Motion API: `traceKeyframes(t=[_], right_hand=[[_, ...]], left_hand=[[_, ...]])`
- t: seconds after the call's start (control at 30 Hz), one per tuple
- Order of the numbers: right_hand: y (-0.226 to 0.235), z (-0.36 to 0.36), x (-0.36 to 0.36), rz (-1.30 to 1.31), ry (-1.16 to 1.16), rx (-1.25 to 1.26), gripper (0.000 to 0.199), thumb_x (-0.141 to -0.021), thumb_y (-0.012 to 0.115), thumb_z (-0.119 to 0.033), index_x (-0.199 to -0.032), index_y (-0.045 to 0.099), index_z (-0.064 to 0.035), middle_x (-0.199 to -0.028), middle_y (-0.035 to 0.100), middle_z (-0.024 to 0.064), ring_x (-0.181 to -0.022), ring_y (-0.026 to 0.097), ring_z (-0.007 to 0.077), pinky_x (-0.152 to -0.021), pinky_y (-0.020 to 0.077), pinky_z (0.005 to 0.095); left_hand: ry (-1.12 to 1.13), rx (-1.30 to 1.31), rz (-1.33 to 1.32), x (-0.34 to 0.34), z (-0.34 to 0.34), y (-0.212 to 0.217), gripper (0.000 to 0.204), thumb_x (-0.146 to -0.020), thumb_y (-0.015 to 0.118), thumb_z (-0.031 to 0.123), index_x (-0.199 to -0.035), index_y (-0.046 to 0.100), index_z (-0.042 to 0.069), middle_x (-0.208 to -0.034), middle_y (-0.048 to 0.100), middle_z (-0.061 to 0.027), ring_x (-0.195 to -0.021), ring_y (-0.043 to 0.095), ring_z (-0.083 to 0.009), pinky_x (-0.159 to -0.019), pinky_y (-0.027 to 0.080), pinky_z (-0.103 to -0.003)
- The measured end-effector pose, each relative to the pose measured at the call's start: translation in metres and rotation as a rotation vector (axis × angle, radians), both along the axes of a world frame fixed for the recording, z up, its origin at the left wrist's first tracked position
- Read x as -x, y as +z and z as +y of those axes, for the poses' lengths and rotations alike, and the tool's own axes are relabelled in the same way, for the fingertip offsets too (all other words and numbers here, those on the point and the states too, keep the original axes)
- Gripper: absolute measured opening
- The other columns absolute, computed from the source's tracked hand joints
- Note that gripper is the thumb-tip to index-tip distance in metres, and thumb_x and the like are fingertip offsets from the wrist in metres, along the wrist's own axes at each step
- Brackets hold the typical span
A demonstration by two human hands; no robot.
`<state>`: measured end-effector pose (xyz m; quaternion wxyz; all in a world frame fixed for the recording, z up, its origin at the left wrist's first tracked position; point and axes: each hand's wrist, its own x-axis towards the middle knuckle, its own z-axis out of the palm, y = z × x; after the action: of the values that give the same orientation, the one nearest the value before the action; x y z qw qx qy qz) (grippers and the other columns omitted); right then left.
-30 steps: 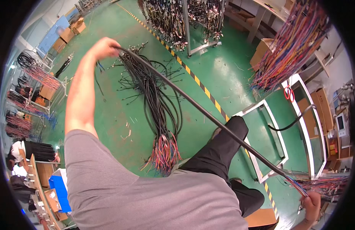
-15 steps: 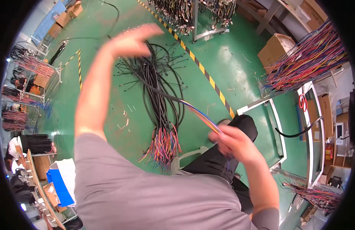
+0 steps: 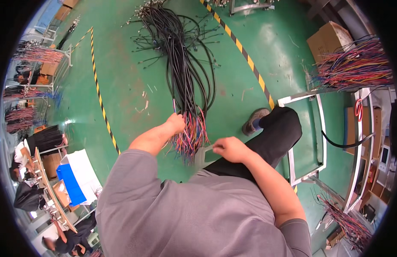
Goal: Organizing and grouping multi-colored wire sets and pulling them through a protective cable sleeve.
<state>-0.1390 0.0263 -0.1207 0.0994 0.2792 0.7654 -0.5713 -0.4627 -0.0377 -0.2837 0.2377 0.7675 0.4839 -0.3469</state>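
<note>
A long bundle of black cables (image 3: 180,64) lies on the green floor in front of me, small connectors at its far end and stripped multicoloured wires (image 3: 193,132) at its near end. My left hand (image 3: 176,123) is closed at the left edge of those wires, on a cable whose coloured part shows just above the fist. Off to the right of the bundle, my right hand (image 3: 229,149) hovers over my thigh, fingers curled with the thumb against them. Whatever it may hold is hidden.
At right stand a white metal frame (image 3: 322,128), a rack of coloured wires (image 3: 357,68) and a cardboard box (image 3: 329,40). Striped floor tape (image 3: 245,55) runs beyond the bundle. A blue-and-white box (image 3: 72,184), a workbench and people are at left.
My left hand has swung from the far end back to the near wire ends. The cable stretched between my hands has left my right hand, which has moved left. The view has shifted.
</note>
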Motion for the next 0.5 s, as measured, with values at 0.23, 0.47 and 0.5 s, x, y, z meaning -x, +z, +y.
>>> traceKeyframes(t=[0.23, 0.47, 0.5], right_hand=[[-0.001, 0.003, -0.003, 0.124, -0.131, 0.047, 0.029, -0.097, 0.068, -0.017, -0.121, 0.068, -0.0003, -0.104, 0.072, 0.0176, -0.096, 0.071, 0.029, -0.087, 0.0557, 0.0392], [-0.001, 0.002, -0.003, 0.11, -0.122, 0.021, 0.028, -0.097, 0.067, -0.017, -0.12, 0.068, -0.0001, -0.106, 0.072, 0.0173, -0.096, 0.071, 0.0306, -0.087, 0.056, 0.0402], [-0.002, 0.001, 0.0, 0.112, -0.129, 0.031, 0.028, -0.097, 0.067, -0.017, -0.12, 0.068, -0.0001, -0.106, 0.072, 0.0173, -0.096, 0.071, 0.0306, -0.087, 0.056, 0.0402]], left_hand=[[-0.115, 0.184, 0.163, -0.025, -0.039, -0.037, 0.028, -0.094, 0.061, 0.026, -0.113, 0.08, 0.017, -0.119, 0.076, -0.0019, -0.114, 0.069, -0.0255, -0.091, 0.056, -0.04], [-0.271, 0.342, 0.228, -0.067, -0.093, -0.081, 0.033, -0.094, 0.06, 0.028, -0.119, 0.078, 0.016, -0.127, 0.072, -0.0025, -0.123, 0.063, -0.0248, -0.096, 0.053, -0.042], [-0.266, 0.285, 0.187, -0.064, -0.109, -0.096, 0.034, -0.095, 0.06, 0.03, -0.121, 0.077, 0.016, -0.13, 0.07, -0.0021, -0.126, 0.06, -0.024, -0.095, 0.053, -0.045]])
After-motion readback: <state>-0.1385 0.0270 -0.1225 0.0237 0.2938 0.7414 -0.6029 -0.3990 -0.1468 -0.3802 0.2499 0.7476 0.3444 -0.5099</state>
